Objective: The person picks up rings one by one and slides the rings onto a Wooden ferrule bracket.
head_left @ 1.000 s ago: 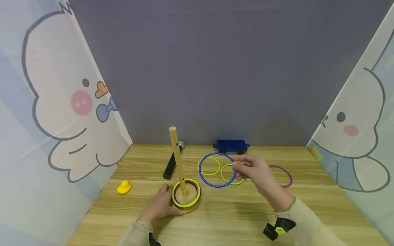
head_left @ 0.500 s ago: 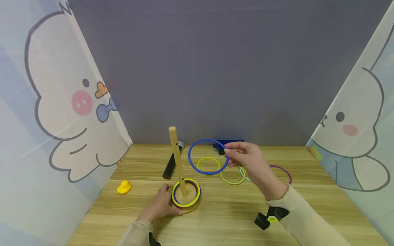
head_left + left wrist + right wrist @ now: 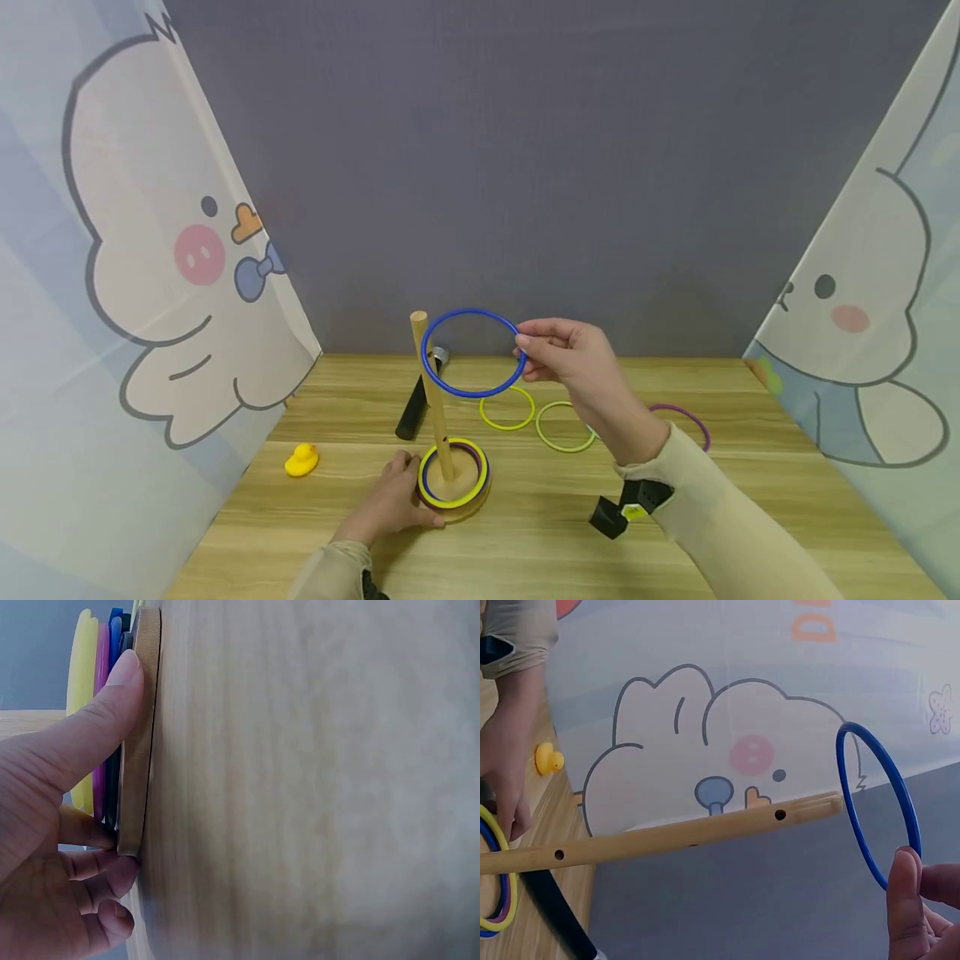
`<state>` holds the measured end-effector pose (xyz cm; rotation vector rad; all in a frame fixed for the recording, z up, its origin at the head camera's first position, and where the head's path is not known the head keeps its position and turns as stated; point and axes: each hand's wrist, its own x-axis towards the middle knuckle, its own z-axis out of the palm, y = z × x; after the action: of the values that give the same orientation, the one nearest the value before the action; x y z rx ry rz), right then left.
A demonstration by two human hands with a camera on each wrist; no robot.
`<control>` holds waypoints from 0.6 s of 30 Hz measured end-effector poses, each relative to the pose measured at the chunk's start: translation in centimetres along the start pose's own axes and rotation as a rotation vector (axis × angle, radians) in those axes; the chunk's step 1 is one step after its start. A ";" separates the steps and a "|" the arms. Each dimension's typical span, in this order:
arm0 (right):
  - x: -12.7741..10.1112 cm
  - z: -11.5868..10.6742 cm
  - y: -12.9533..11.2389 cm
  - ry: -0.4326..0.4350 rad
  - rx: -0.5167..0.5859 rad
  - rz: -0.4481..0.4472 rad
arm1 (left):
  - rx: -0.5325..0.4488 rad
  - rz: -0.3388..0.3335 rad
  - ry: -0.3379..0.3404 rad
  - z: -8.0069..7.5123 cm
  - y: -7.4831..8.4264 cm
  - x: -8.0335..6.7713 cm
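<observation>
A wooden peg (image 3: 432, 392) stands on a round wooden base (image 3: 463, 503) that carries yellow, blue and purple rings (image 3: 452, 497). My left hand (image 3: 390, 502) grips the base's left edge, thumb on its rim (image 3: 133, 750). My right hand (image 3: 570, 358) pinches a blue ring (image 3: 472, 352) in the air, just right of the peg's top. In the right wrist view the blue ring (image 3: 877, 806) hangs at the tip of the peg (image 3: 667, 836).
Two yellow rings (image 3: 507, 410) (image 3: 564, 427) and a purple ring (image 3: 684, 425) lie on the wooden table (image 3: 540, 533) behind the base. A black cylinder (image 3: 416, 404) lies behind the peg, a yellow duck (image 3: 302, 458) at the left. Printed curtains flank both sides.
My right hand has lifted the blue ring up and to the left, from above the loose rings to the peg's top. The left hand stays on the base.
</observation>
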<state>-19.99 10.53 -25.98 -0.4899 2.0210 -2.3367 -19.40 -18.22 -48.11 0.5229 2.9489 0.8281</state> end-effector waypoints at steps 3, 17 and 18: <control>0.3 0.6 -0.5 -0.005 0.006 -0.011 | 0.002 0.005 0.006 0.0 0.0 0.0; 2.0 2.7 -0.4 0.019 0.020 -0.010 | -0.016 -0.008 -0.012 0.0 0.2 -0.1; 2.1 2.8 -0.2 0.020 0.019 -0.002 | -0.017 -0.007 -0.012 0.0 0.2 -0.1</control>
<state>-21.27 7.42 -24.95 -0.4706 2.0051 -2.3698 -19.25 -18.09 -48.00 0.5139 2.9289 0.8456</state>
